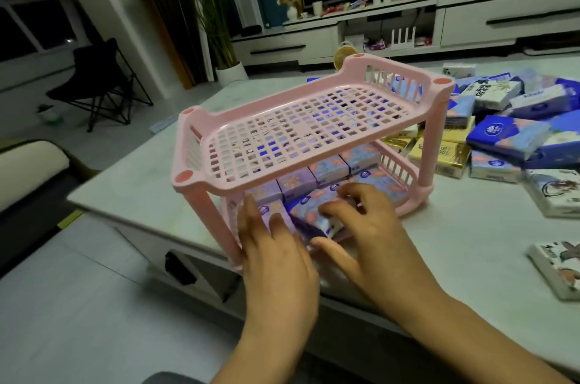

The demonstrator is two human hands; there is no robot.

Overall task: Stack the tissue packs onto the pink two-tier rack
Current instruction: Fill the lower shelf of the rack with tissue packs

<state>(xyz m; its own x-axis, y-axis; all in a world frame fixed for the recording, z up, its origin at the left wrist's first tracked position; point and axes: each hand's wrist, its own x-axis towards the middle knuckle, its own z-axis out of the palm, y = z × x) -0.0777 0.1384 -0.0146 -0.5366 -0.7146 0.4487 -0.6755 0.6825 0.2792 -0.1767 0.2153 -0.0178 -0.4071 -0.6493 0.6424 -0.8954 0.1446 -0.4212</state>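
The pink two-tier rack (201, 139) stands on the pale table (141, 186) near its front left corner. Its top tier holds nothing. Several purple and blue tissue packs (326, 168) lie packed in the bottom tier. At the front of that tier a blue floral tissue pack (314, 211) sits tilted on top of the others. My right hand (370, 236) holds this pack, fingers over its top and thumb under its front edge. My left hand (276, 258) lies with straight fingers against the packs at the tier's front left.
A heap of loose tissue packs (508, 132), blue, yellow and white, covers the table to the right of the rack. Two white printed packs (555, 267) lie near the right edge. A TV cabinet (439, 23) stands beyond the table; a folding chair (100, 82) is far left.
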